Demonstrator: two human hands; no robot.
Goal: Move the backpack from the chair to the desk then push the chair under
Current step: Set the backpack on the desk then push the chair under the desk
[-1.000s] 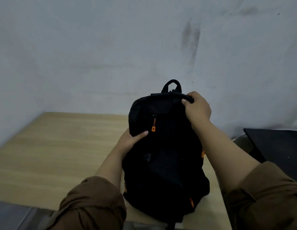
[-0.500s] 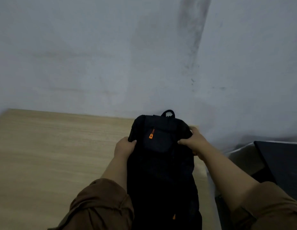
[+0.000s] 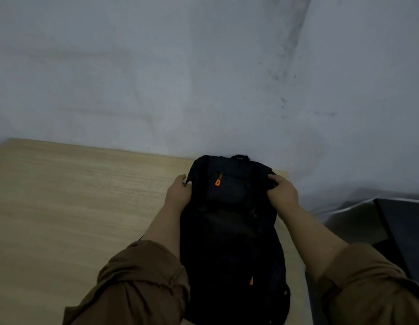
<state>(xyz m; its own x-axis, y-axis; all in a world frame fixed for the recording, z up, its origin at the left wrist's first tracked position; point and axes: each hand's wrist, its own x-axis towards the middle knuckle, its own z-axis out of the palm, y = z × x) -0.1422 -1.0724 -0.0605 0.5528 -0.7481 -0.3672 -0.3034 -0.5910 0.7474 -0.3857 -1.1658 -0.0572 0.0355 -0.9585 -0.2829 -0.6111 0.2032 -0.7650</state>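
Observation:
A black backpack [image 3: 229, 226] with orange zipper pulls lies flat on the light wooden desk [image 3: 75, 207], near its right end, top loop toward the wall. My left hand [image 3: 179, 192] grips the backpack's upper left edge. My right hand [image 3: 282, 193] grips its upper right edge. Both arms wear brown sleeves pushed up. The chair is out of view.
A pale wall [image 3: 203, 78] with dark smudges rises right behind the desk. Right of the desk stands a dark, flat-topped object [image 3: 405, 226] with a grey metal part beside it. The desk's left half is bare wood.
The backpack went from upright and held at its top to lying flat on the desk. My hands moved down to its upper sides, and the view tilted nearer the desk.

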